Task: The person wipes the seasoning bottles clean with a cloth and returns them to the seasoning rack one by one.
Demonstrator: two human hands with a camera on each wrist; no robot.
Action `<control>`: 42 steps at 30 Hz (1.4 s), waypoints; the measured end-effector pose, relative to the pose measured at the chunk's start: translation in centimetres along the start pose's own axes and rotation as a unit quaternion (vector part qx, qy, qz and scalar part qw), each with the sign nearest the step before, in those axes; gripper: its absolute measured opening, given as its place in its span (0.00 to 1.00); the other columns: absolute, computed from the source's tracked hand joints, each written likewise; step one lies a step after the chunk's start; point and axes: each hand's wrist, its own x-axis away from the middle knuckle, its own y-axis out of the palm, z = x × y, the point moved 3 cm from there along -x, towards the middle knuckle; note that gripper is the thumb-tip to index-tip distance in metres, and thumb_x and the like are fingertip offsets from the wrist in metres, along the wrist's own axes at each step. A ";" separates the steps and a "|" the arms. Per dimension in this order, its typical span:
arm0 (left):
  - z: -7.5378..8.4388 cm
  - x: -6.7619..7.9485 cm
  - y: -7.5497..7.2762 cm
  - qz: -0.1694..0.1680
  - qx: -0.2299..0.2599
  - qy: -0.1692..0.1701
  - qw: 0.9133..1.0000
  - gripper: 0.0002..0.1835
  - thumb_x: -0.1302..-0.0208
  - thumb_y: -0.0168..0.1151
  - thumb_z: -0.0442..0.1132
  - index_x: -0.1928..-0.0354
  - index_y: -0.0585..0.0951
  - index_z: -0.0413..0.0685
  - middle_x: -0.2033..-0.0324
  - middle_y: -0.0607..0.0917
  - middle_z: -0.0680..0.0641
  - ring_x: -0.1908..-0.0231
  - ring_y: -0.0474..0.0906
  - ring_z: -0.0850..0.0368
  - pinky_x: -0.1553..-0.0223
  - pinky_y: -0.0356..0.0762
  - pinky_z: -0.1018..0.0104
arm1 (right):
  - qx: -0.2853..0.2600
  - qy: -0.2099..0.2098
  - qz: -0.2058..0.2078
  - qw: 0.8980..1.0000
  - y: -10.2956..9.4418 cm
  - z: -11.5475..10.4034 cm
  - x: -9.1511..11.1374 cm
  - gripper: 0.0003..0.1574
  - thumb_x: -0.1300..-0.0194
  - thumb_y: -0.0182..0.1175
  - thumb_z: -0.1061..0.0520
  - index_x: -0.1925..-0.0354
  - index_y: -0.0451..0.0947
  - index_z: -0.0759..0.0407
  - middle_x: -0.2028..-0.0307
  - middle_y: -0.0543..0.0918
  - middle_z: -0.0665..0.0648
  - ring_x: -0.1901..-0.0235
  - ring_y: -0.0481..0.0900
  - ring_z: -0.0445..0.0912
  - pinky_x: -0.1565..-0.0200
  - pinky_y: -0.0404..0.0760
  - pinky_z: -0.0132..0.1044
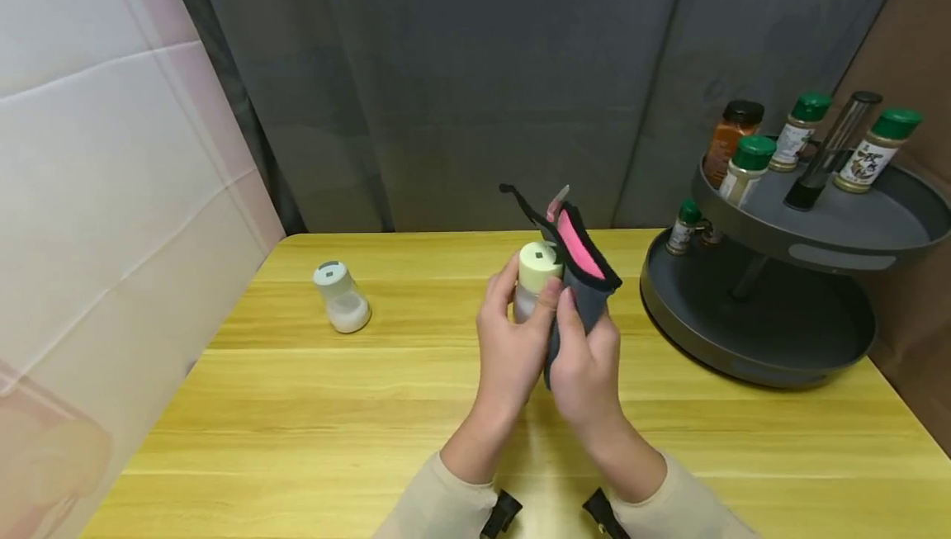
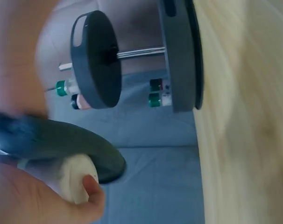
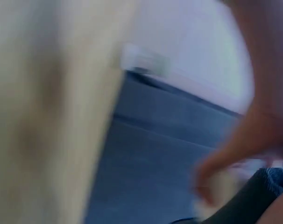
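Observation:
My left hand [image 1: 511,341] grips a seasoning shaker [image 1: 538,268] with a pale yellow cap and a clear body, its fingers behind and its thumb in front. Right beside it, my right hand [image 1: 590,366] holds a dark grey fabric pouch [image 1: 590,300] with black edging and a bright pink lining. The pouch's mouth gapes upward and a black strap sticks out toward the upper left. Both hands are close together over the table, the pouch against the shaker. In the left wrist view the yellow cap [image 2: 78,177] overlaps the pouch [image 2: 67,140]. The right wrist view is blurred.
A second shaker [image 1: 342,298] with a whitish cap and white contents stands at the left on the wooden table [image 1: 297,432]. At the right is a two-tier dark grey turntable rack [image 1: 758,374] with several spice bottles, most green-capped. A dark curtain [image 1: 475,85] hangs behind.

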 end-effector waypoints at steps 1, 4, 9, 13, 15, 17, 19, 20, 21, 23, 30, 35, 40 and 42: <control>0.1 -0.1 -0.1 0.001 0.004 -0.002 1.000 0.25 0.29 0.71 0.45 0.31 0.82 0.55 0.43 0.84 0.44 0.42 0.79 0.51 0.36 0.76 0.45 | 0.003 0.000 -0.001 1.000 0.1 0.6 0.1 0.28 0.14 0.44 0.52 0.28 0.69 0.67 0.44 0.83 0.64 0.46 0.80 0.44 0.43 0.77 0.26; 0.1 -0.4 -0.6 0.014 0.002 -0.008 1.000 0.26 0.29 0.72 0.45 0.30 0.81 0.56 0.42 0.84 0.45 0.42 0.79 0.51 0.37 0.77 0.46 | 0.008 0.071 -0.015 0.997 0.1 2.0 0.1 0.28 0.13 0.43 0.49 0.32 0.73 0.66 0.51 0.84 0.62 0.54 0.81 0.40 0.49 0.78 0.28; -0.2 -0.2 -0.8 0.019 -0.013 -0.005 1.000 0.27 0.30 0.73 0.45 0.30 0.81 0.56 0.42 0.84 0.46 0.42 0.79 0.51 0.36 0.74 0.46 | 0.007 0.106 -0.031 0.994 0.0 0.8 -0.6 0.30 0.13 0.44 0.43 0.30 0.73 0.61 0.41 0.83 0.60 0.43 0.79 0.45 0.40 0.75 0.29; -0.3 0.1 -0.4 0.006 0.003 0.005 1.000 0.25 0.29 0.71 0.43 0.31 0.82 0.56 0.43 0.84 0.46 0.43 0.78 0.52 0.37 0.73 0.47 | 0.036 -0.064 -0.016 0.997 0.3 -0.3 -0.3 0.26 0.15 0.47 0.55 0.28 0.70 0.68 0.41 0.83 0.66 0.42 0.77 0.48 0.38 0.73 0.26; -0.2 0.0 -0.4 0.007 0.015 0.010 1.000 0.25 0.28 0.71 0.42 0.31 0.82 0.57 0.43 0.84 0.45 0.44 0.78 0.52 0.37 0.73 0.48 | 0.063 -0.129 -0.008 0.990 0.5 0.2 0.1 0.25 0.18 0.49 0.62 0.30 0.70 0.73 0.46 0.84 0.69 0.46 0.78 0.46 0.39 0.74 0.25; -0.2 -0.1 -0.5 0.015 0.019 0.010 1.000 0.25 0.29 0.71 0.42 0.31 0.82 0.56 0.43 0.84 0.45 0.44 0.78 0.52 0.36 0.73 0.48 | 0.086 -0.133 -0.002 0.987 0.7 1.2 0.4 0.23 0.18 0.49 0.64 0.32 0.71 0.74 0.48 0.85 0.68 0.48 0.79 0.43 0.41 0.74 0.24; -0.3 -0.1 -0.8 0.023 0.013 0.006 1.000 0.26 0.29 0.72 0.43 0.31 0.82 0.56 0.43 0.84 0.45 0.45 0.78 0.53 0.36 0.74 0.49 | 0.086 -0.062 -0.011 0.994 0.6 1.8 0.3 0.23 0.16 0.48 0.59 0.33 0.73 0.71 0.49 0.85 0.66 0.50 0.80 0.41 0.44 0.76 0.25; -0.4 -0.1 -0.9 0.027 0.009 0.005 1.000 0.26 0.29 0.72 0.43 0.30 0.81 0.55 0.43 0.84 0.45 0.46 0.78 0.53 0.37 0.74 0.49 | 0.073 -0.017 -0.019 0.997 0.5 1.9 0.2 0.24 0.15 0.47 0.55 0.33 0.74 0.70 0.50 0.84 0.66 0.52 0.80 0.42 0.46 0.77 0.27; -0.4 -0.1 -0.9 0.029 0.005 0.004 1.000 0.26 0.29 0.72 0.44 0.30 0.81 0.55 0.43 0.84 0.45 0.46 0.78 0.53 0.37 0.74 0.48 | 0.061 0.026 -0.024 0.998 0.3 1.8 0.0 0.26 0.14 0.46 0.51 0.33 0.74 0.67 0.50 0.84 0.65 0.52 0.79 0.42 0.47 0.76 0.28; -0.6 0.0 -0.9 0.026 -0.003 0.004 1.000 0.27 0.29 0.72 0.44 0.30 0.81 0.55 0.43 0.84 0.46 0.46 0.77 0.53 0.37 0.74 0.48 | 0.034 0.077 -0.031 0.996 0.1 1.1 -0.4 0.29 0.13 0.43 0.45 0.31 0.73 0.63 0.45 0.83 0.62 0.49 0.79 0.44 0.45 0.76 0.28; -0.6 0.1 -0.6 0.012 0.015 0.002 1.000 0.25 0.29 0.72 0.42 0.31 0.82 0.56 0.42 0.84 0.47 0.44 0.78 0.53 0.37 0.74 0.48 | 0.052 -0.081 -0.009 0.995 0.6 0.5 -0.1 0.23 0.16 0.48 0.59 0.32 0.72 0.72 0.47 0.84 0.67 0.48 0.79 0.48 0.42 0.76 0.26; -0.2 -0.4 -0.9 0.022 0.003 0.004 1.000 0.27 0.30 0.73 0.44 0.30 0.81 0.56 0.42 0.84 0.47 0.42 0.79 0.52 0.34 0.74 0.47 | 0.020 0.079 -0.017 0.997 0.1 2.2 -0.5 0.26 0.14 0.46 0.48 0.35 0.76 0.65 0.52 0.85 0.60 0.54 0.81 0.40 0.48 0.78 0.27; -0.5 -0.1 -0.7 0.018 -0.017 0.001 1.000 0.26 0.30 0.73 0.45 0.32 0.83 0.55 0.44 0.84 0.44 0.44 0.78 0.52 0.38 0.75 0.47 | -0.020 0.118 -0.027 0.992 -0.5 0.4 -1.6 0.27 0.14 0.45 0.44 0.35 0.75 0.61 0.51 0.81 0.58 0.54 0.78 0.46 0.51 0.78 0.31; -0.7 0.1 -0.6 0.014 -0.013 -0.005 1.000 0.25 0.30 0.73 0.44 0.32 0.83 0.54 0.45 0.84 0.44 0.45 0.78 0.52 0.39 0.75 0.49 | -0.004 0.065 -0.019 0.998 -0.4 -0.1 -1.5 0.25 0.15 0.47 0.48 0.34 0.74 0.62 0.48 0.81 0.60 0.51 0.77 0.48 0.49 0.77 0.30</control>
